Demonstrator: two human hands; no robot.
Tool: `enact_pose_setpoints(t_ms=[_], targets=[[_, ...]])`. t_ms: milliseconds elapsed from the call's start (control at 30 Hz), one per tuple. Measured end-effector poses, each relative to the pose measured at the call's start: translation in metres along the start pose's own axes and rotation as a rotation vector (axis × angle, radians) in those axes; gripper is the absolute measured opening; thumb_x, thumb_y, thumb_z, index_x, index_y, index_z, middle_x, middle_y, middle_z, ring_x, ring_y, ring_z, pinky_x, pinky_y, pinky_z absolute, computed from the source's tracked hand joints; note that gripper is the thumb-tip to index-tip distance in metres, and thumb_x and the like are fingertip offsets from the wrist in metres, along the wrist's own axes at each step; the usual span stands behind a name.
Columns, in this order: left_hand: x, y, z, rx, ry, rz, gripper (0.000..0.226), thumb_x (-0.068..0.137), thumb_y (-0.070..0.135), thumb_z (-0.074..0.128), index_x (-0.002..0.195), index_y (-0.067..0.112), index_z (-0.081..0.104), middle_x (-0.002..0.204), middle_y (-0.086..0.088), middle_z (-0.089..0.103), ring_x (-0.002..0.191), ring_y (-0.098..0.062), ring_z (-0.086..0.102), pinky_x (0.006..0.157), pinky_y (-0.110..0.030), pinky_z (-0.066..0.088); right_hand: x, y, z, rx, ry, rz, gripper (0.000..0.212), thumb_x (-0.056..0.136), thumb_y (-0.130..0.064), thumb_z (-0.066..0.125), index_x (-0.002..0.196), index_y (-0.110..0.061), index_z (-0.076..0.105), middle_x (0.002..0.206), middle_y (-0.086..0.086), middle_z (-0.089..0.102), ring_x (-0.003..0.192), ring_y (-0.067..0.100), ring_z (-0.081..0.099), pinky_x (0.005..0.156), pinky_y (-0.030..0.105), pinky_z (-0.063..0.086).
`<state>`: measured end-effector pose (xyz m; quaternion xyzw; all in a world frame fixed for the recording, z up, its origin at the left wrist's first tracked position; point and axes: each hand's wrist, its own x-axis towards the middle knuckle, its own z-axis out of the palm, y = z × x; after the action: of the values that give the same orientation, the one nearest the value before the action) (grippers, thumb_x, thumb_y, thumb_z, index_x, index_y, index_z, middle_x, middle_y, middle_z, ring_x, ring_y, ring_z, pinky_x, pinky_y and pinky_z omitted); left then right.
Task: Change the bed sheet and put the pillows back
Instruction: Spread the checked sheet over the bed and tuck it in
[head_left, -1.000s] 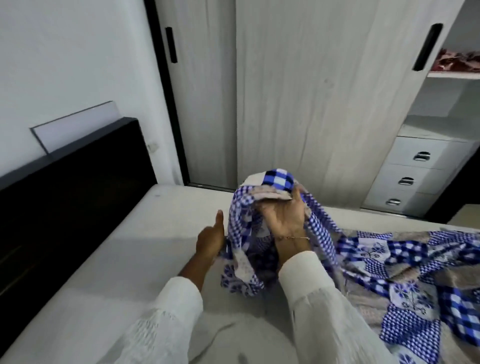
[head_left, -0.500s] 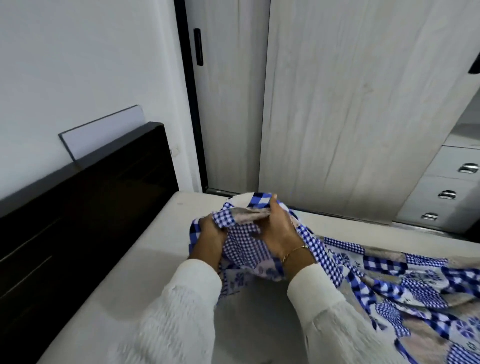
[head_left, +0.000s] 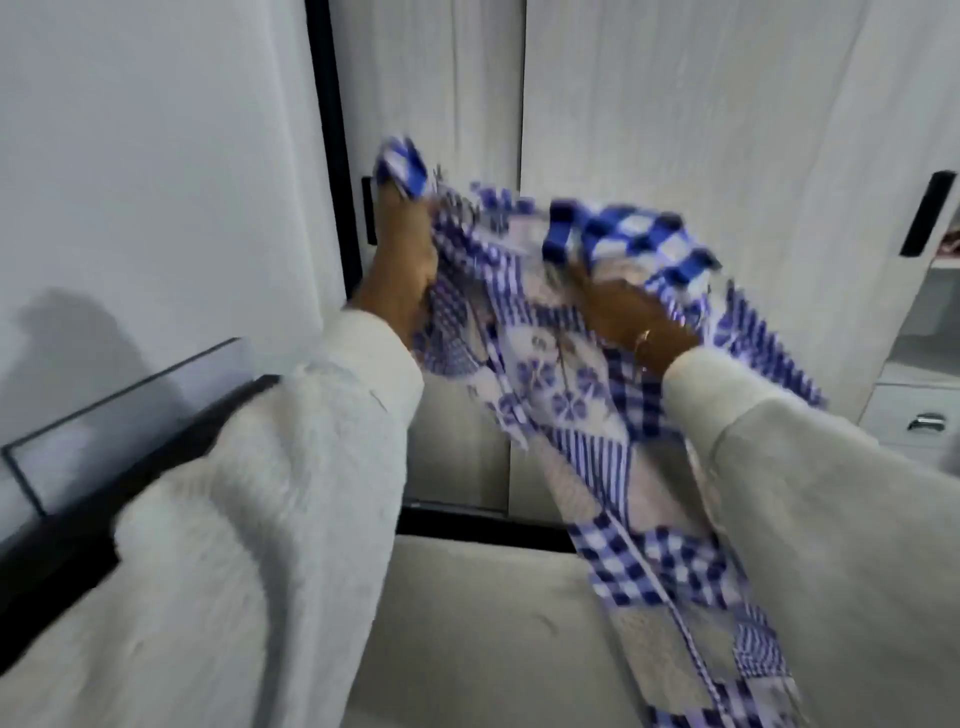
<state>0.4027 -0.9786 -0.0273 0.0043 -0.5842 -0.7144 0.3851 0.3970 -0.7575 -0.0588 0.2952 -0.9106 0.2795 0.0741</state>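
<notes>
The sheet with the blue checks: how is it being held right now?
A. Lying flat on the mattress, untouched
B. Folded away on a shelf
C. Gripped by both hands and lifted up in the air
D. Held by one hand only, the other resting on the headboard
C: the left hand and right hand both clutch the sheet, raised in front of the wardrobe, its tail trailing down toward the mattress.

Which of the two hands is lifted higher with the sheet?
The left hand, by the dark door edge; it pinches a sheet corner above the right hand.
</notes>
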Motion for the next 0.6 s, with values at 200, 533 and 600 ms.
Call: enact_pose_setpoints(t_ms=[200, 533, 600], targets=[[0.024, 0.087, -0.024, -0.216, -0.029, 0.141, 0.028, 0.082, -0.002, 0.054, 0.109, -0.001, 0.056, 0.103, -0.019, 0.064, 0.091, -0.034, 0.063, 0.082, -0.043, 0.055, -0.007, -0.063, -0.055, 0.082, 0.157, -0.083, 0.032, 0.103, -0.031, 0.024, 0.124, -0.019, 0.045, 0.087, 0.017, 0.059, 0.082, 0.016, 0.051, 0.079, 0.028, 0.029], [-0.184, -0.046, -0.149, -0.205, 0.405, -0.394, 0.020, 0.078, -0.008, 0.043, 0.086, 0.004, 0.057, 0.078, -0.011, 0.058, 0.065, -0.022, 0.056, 0.049, -0.021, 0.049, -0.223, -0.048, 0.131, 0.749, -0.050, 0.498, 0.082, 0.085, -0.071, 0.023, 0.135, -0.010, 0.047, 0.140, 0.016, 0.045, 0.128, 0.028, 0.043, 0.111, 0.033, 0.027], [-0.241, -0.055, -0.179, -0.171, 0.545, -0.428, 0.030, 0.079, -0.006, 0.047, 0.107, 0.002, 0.055, 0.081, -0.012, 0.059, 0.066, -0.023, 0.057, 0.055, -0.025, 0.054, -0.274, -0.043, 0.173, 0.937, -0.071, 0.615, 0.069, 0.088, -0.059, 0.036, 0.129, -0.006, 0.053, 0.127, 0.011, 0.055, 0.113, 0.029, 0.054, 0.102, 0.037, 0.042]])
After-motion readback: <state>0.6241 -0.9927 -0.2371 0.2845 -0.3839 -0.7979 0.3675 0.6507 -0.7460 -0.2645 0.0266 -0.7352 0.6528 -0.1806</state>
